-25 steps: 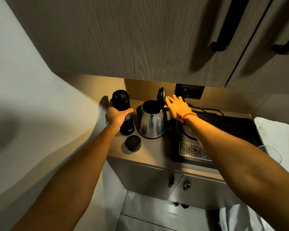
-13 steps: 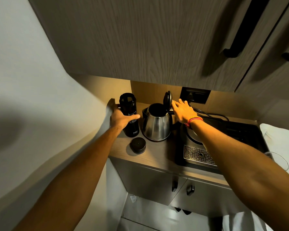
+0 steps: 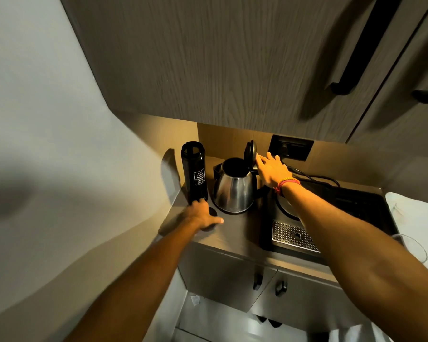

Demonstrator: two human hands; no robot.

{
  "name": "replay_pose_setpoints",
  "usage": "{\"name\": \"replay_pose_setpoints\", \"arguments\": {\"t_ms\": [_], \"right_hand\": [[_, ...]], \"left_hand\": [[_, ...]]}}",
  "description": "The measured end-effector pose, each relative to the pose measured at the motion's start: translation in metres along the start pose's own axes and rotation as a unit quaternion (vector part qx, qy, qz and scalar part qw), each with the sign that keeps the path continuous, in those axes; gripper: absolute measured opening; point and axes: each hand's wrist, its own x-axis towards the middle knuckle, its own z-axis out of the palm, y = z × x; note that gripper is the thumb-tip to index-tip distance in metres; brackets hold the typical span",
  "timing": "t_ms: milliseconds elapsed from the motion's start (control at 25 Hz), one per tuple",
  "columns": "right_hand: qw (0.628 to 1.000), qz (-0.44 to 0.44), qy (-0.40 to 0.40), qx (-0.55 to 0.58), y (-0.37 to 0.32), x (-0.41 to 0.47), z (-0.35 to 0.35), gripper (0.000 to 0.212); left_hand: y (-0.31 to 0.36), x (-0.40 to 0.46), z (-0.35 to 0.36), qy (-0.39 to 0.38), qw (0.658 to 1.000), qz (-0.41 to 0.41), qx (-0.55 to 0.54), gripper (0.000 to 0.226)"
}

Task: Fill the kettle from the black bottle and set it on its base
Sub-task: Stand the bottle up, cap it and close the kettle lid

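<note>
The black bottle (image 3: 194,171) stands uncapped at the counter's back left, with white lettering on its side. Just right of it sits the steel kettle (image 3: 234,191), its black lid (image 3: 250,151) tipped upright. My left hand (image 3: 202,214) lies over the bottle's black cap (image 3: 211,213) on the counter in front of the bottle, thumb stretched to the right. Whether it grips the cap is hidden. My right hand (image 3: 272,171) reaches over the kettle's handle with fingers apart, fingertips against the raised lid. The round kettle base (image 3: 283,206) sits in the black tray, partly under my right forearm.
A black tray (image 3: 356,206) with a metal drip grille (image 3: 294,236) fills the counter's right side. A wall socket (image 3: 290,146) and black cord (image 3: 314,177) are behind it. Overhead cabinets (image 3: 220,58) hang low. The wall is at the left, and white cloth (image 3: 415,218) at the right.
My left hand let go of the bottle and dropped forward onto the cap. My right hand stays at the kettle lid. The camera tilted down slightly.
</note>
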Motion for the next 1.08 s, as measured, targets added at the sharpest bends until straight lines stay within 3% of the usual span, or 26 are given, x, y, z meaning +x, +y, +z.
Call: {"name": "replay_pose_setpoints", "arguments": {"t_ms": [80,200,400,520,600,760,1080], "right_hand": [[1.0,0.003,-0.004,0.001,0.0,0.0,0.002,0.075],[1.0,0.006,-0.005,0.004,-0.001,0.002,0.001,0.078],[1.0,0.0,-0.014,0.015,-0.01,0.003,-0.001,0.08],[1.0,-0.005,-0.016,0.021,-0.019,0.005,-0.004,0.073],[0.999,-0.007,-0.02,0.024,-0.026,0.005,-0.004,0.068],[1.0,0.0,-0.024,0.019,-0.031,0.005,-0.009,0.064],[0.999,0.004,-0.037,0.039,-0.027,0.001,-0.012,0.064]], "left_hand": [[0.01,-0.005,0.014,0.025,0.995,0.032,0.089,0.089],[0.018,-0.01,0.011,0.068,0.982,0.109,0.137,0.074],[0.03,-0.019,-0.067,0.273,0.915,0.278,0.108,0.074],[0.033,-0.014,-0.12,0.392,0.868,0.278,0.126,0.08],[0.025,-0.007,-0.143,0.434,0.855,0.249,0.136,0.077],[0.001,0.013,-0.156,0.361,0.918,0.144,0.08,0.075],[0.014,0.027,-0.175,0.241,0.954,0.123,0.13,0.079]]}}
